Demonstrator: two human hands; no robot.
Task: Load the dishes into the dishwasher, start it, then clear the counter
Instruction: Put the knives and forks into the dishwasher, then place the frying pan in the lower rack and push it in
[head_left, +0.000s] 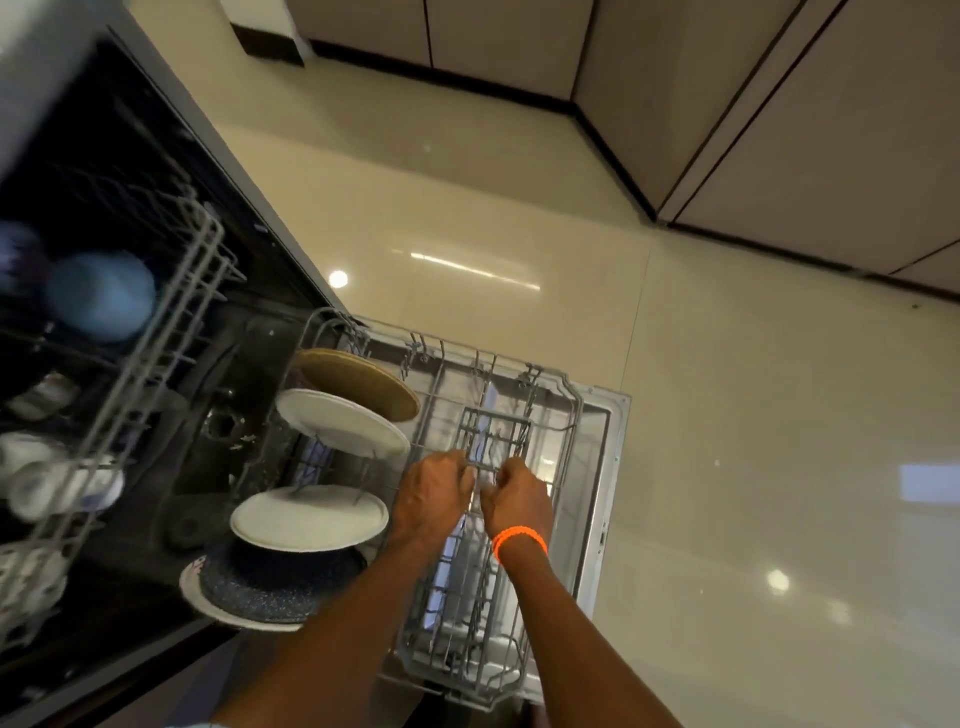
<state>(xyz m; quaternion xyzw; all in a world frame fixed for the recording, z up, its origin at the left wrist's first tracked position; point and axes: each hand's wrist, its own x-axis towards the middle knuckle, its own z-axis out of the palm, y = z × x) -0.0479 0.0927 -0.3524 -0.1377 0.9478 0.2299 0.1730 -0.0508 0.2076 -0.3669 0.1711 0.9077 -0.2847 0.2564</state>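
Over the open dishwasher door (613, 415), the pulled-out lower rack (566, 410) holds four plates and a dark speckled pan (270, 587) on its far side from the hands; the upper rack (171, 291) beyond is blurred, its cups hard to count. Above the lower rack's middle, the left hand (434, 499) and right hand (517, 501) both curl around the grey cutlery basket (493, 439), whose contents cannot be made out.

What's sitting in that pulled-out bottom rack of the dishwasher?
In the lower rack stand a tan plate, two white plates and a dark speckled dish. Both hands are at a small grey basket; its contents are hidden.
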